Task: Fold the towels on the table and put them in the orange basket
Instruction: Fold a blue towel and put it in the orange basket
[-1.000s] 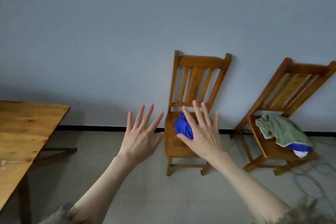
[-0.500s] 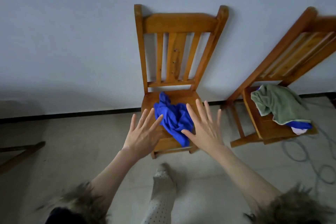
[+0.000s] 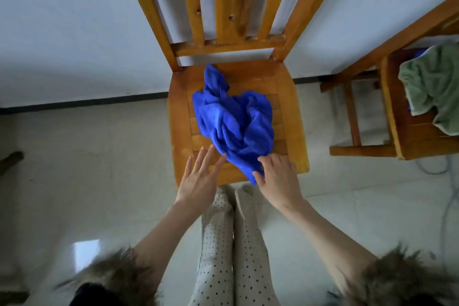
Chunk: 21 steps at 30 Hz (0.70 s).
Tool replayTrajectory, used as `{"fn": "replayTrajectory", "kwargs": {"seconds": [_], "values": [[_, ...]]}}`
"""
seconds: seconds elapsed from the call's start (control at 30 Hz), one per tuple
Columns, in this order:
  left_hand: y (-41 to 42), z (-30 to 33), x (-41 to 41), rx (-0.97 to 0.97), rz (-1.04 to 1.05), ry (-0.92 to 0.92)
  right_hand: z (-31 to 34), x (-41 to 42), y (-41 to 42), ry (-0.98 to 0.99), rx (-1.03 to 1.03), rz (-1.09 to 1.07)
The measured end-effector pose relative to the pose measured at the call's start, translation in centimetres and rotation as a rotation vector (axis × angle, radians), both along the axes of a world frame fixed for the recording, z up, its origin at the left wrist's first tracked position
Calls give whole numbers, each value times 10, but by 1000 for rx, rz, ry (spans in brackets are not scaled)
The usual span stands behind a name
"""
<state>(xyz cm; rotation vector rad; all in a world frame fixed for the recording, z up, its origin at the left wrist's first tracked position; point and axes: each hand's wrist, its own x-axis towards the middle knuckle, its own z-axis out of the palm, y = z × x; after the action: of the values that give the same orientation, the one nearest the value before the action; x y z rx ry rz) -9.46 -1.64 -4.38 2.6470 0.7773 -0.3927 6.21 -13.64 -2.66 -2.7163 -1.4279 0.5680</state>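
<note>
The right hand [image 3: 278,176] curls its fingers into the blue towel [image 3: 236,124] at the chair seat's [image 3: 178,117] front edge; the left hand [image 3: 198,176] hovers flat and open just beside it. Pinching one loose corner risks the crumpled bundle trailing to the floor. A green towel [image 3: 432,89] lies on the neighbouring chair [image 3: 397,112]; the orange basket is out of view.

Crumpled blue towel [image 3: 234,122] on chair seat [image 3: 181,117], centre frame. Right hand [image 3: 278,176] pinches its near edge; left hand [image 3: 200,176] flat beside.
</note>
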Motion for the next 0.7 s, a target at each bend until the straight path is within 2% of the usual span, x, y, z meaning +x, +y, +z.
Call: {"fn": "replayTrajectory", "kwargs": {"seconds": [0.07, 0.17, 0.23, 0.33, 0.47, 0.53, 0.7], "values": [[-3, -20, 8, -16, -6, -26, -22, -2, 4, 20, -18, -8], [-11, -48, 18, -43, -64, 62, -52, -5, 9, 34, -98, 14], [-13, -57, 25, -17, -83, 45, -67, -5, 11, 49, -84, -14], [-12, -60, 30, 46, -78, 3, -69, 5, 12, 169, 5, -126], [-10, -38, 35, 75, -66, -101, -36, 16, 11, 415, 102, -122], [-7, -19, 40, 60, 18, -152, -7, 24, 17, 496, 166, -140], [22, 76, 64, -177, 307, -299, 82, 61, 46, 668, 175, -216]]}}
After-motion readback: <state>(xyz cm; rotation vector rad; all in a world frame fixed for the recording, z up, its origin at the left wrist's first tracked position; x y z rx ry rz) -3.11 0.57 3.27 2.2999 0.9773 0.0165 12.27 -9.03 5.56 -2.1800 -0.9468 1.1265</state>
